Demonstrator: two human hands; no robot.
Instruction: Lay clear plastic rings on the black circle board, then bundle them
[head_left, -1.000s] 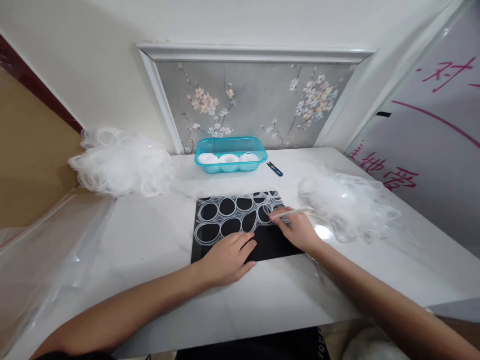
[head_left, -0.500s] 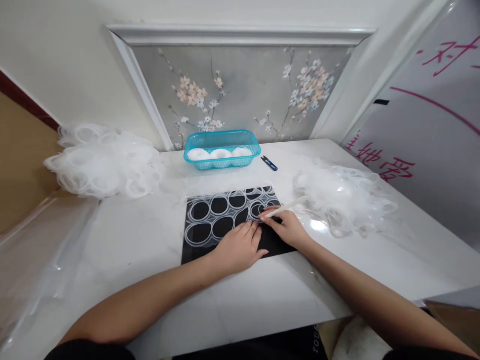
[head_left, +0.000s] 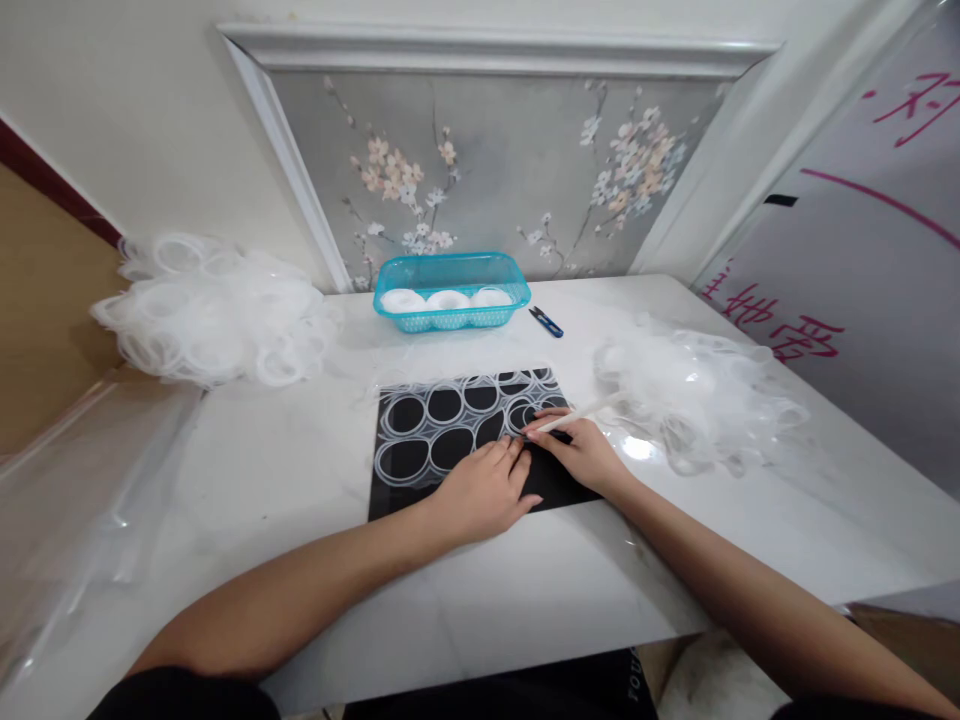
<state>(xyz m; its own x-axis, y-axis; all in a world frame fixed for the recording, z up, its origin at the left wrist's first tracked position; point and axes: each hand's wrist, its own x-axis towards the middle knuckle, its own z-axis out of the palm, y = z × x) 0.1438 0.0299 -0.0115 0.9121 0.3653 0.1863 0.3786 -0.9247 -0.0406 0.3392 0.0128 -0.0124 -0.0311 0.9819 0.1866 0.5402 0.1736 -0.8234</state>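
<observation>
A black mat (head_left: 405,495) lies on the white table (head_left: 300,480). A sheet of white ringed netting (head_left: 442,415) covers its far half. My left hand (head_left: 484,490) rests flat on the mat, fingers stretched toward the netting's near edge. My right hand (head_left: 581,450) is closed on a thin white stick tool (head_left: 581,413), its tip at the netting by my left fingertips. The two hands nearly touch.
A turquoise basket (head_left: 450,290) with three white round pieces stands at the back. Small blue-handled snips (head_left: 547,321) lie to its right. Heaps of white netting sit at the far left (head_left: 210,310) and at the right (head_left: 697,395). Clear plastic film drapes the left table edge.
My left hand slid forward and right to meet the right hand at the netting's edge. The right hand with the stick shifted slightly left. The view tilted a little.
</observation>
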